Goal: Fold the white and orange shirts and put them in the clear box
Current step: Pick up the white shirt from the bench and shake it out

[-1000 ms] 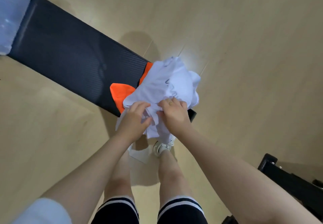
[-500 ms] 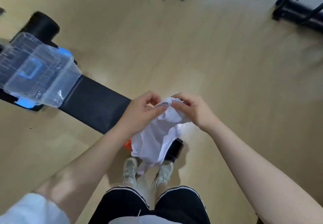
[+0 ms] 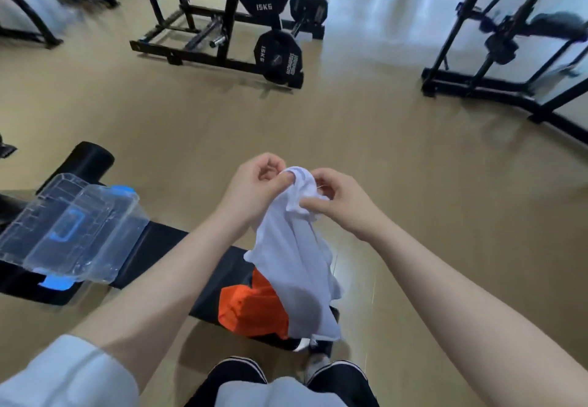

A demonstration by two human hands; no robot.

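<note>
The white shirt (image 3: 299, 266) hangs in the air above the near end of a black padded bench (image 3: 165, 247). My left hand (image 3: 254, 184) and my right hand (image 3: 337, 200) both pinch its top edge, close together. The cloth drapes down loosely and covers part of the orange shirt (image 3: 251, 308), which lies crumpled on the bench end. The clear box (image 3: 70, 228), with blue latches and its lid on, sits on the bench to the left, well away from both hands.
A weight rack (image 3: 229, 15) with black 15 kg plates (image 3: 280, 57) stands on the tan floor straight ahead. Black machine frames (image 3: 496, 66) are at the far right, another at the far left. My knees and a shoe show at the bottom.
Both hands have lifted the white shirt off the bench and moved to its top edge, uncovering the orange shirt. My head has tilted up, bringing the gym equipment into view.
</note>
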